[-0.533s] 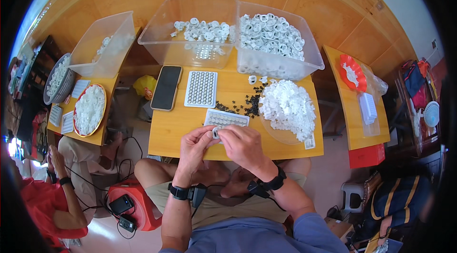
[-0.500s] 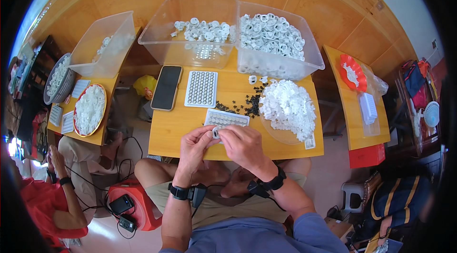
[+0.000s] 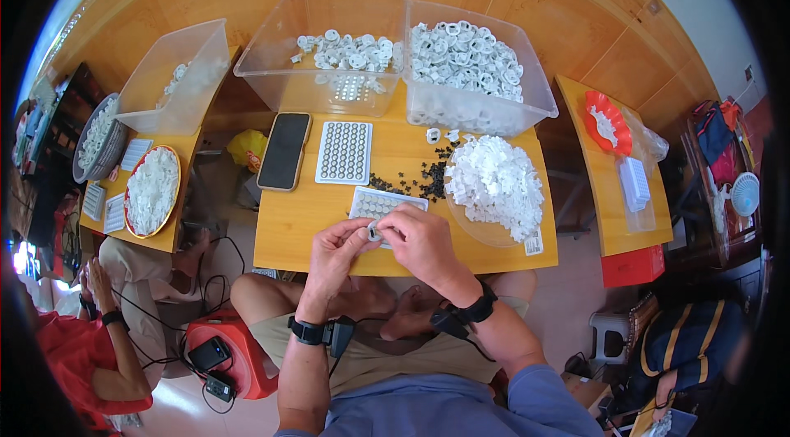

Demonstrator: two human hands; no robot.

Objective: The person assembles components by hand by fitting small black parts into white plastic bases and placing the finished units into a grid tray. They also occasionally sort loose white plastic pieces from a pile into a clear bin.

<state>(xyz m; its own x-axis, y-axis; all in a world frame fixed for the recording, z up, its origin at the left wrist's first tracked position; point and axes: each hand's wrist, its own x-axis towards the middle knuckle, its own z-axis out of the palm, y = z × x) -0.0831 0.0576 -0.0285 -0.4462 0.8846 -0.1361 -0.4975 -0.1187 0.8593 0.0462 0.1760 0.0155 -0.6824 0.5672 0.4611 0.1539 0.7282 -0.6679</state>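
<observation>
My left hand (image 3: 337,249) pinches a small round white plastic part (image 3: 374,231) with a dark opening, held just above the table's near edge. My right hand (image 3: 424,244) meets it from the right, its fingertips pressed together against the part; whatever they hold is hidden. Right behind both hands lies a white tray (image 3: 362,200) with rows of round pieces, partly covered by my fingers. A second white tray (image 3: 345,153), filled with round silvery pieces, lies farther back. Small black parts (image 3: 432,182) are scattered beside a big heap of white plastic pieces (image 3: 498,186).
Two clear bins, a left one (image 3: 280,87) and a right one (image 3: 485,114), hold white round parts at the back. A phone (image 3: 285,151) lies at the left. Side tables carry a plate of white pieces (image 3: 153,190) and a red dish (image 3: 623,137). Another person's arm (image 3: 115,355) shows lower left.
The whole view has shifted slightly. My hands stay together at the same place, and the white part looks turned a little between my fingers.
</observation>
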